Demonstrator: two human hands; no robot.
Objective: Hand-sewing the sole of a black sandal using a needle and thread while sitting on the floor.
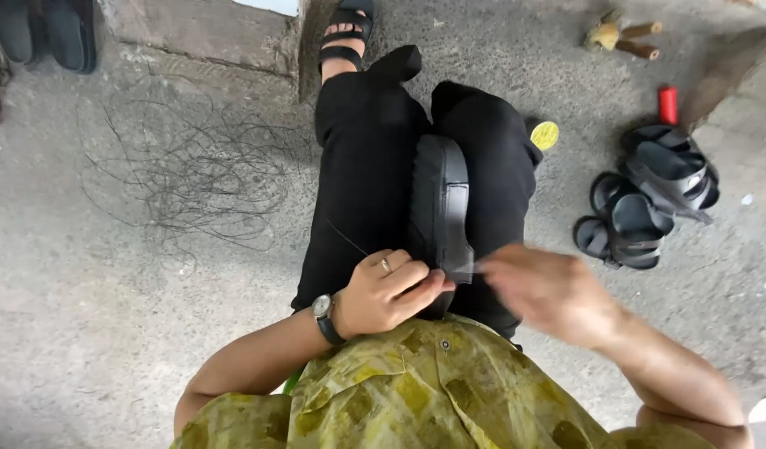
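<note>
Two hands stitching: left hand [389,293] pinches black rubber sandal sole [443,208] clamped between knees, blurred right hand [547,291] grip unclear, seemingly pulling thread; next pull likely needs steady tension

1 head-worn view, looking steeply down, close over lap [416,166] and concrete floor [108,316], feet toward the top

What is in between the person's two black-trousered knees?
In the head view, a black shoe with a thick sole is wedged between them. The left hand touches its near end; the blurred right hand is beside it.
</note>
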